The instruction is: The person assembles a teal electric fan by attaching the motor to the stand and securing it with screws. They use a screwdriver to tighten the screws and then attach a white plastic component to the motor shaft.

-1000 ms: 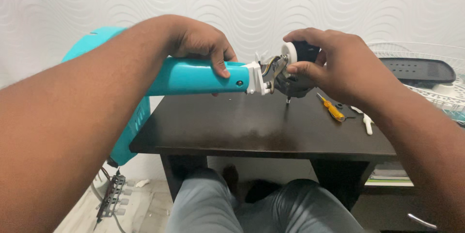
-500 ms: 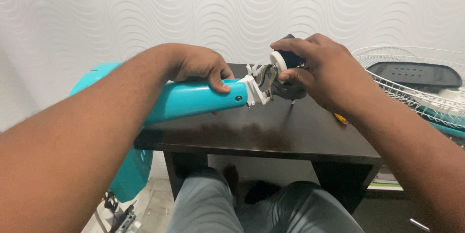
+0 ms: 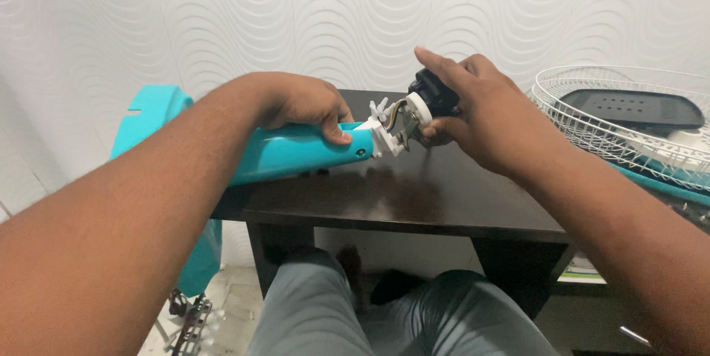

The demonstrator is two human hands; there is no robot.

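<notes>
My left hand (image 3: 303, 104) grips a turquoise fan stand tube (image 3: 296, 153) near its white end bracket (image 3: 383, 133), holding it nearly level above the dark table (image 3: 384, 193). My right hand (image 3: 473, 112) holds a black fan motor (image 3: 433, 93) with a white round collar against that bracket. Thin wires run between the bracket and the motor. The tube's far end widens into a turquoise base (image 3: 155, 112) at the left, partly hidden by my left arm.
A white wire fan grille (image 3: 592, 130) with a black slotted part (image 3: 629, 108) in it lies at the right beside the table. A power strip (image 3: 188, 323) lies on the floor at lower left. My knees are under the table's front edge.
Both hands and the fan parts have dropped lower toward the table and tilted. The view shifted, so the yellow screwdriver seen a second ago is now hidden behind my right hand.
</notes>
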